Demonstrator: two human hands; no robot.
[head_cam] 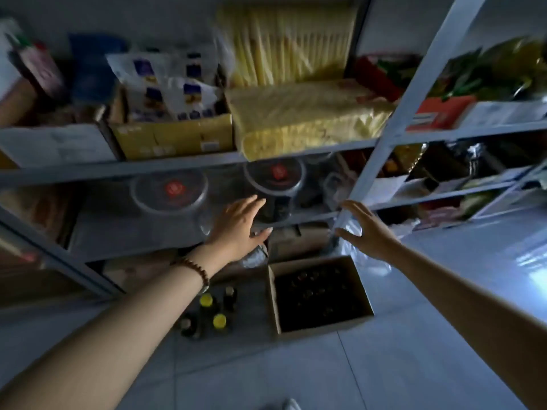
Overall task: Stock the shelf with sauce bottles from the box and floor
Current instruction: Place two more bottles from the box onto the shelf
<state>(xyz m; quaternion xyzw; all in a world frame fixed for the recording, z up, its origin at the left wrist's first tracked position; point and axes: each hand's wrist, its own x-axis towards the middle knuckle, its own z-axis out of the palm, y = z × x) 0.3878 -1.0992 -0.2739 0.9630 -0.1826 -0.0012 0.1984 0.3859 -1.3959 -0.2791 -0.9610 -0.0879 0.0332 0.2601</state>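
A cardboard box [321, 328] on the floor holds several dark sauce bottles [313, 294]. To its left, more bottles [211, 312] stand on the floor tiles, two with yellow caps. Above them runs the grey metal shelf [130, 229]. My left hand [239, 226], with a bead bracelet on the wrist, is spread open over the shelf's front edge beside a dark jar [275, 208]. My right hand [367, 229] is open too, fingers apart, next to the upright shelf post [384, 137]. Neither hand holds anything.
Two round lidded containers [170, 193] with red marks sit on the same shelf. The shelf above carries a yellow box [174, 137] with packets and large yellow pasta bags [310, 113]. A second rack [473, 161] stands to the right. Another carton [299, 241] lies under the shelf.
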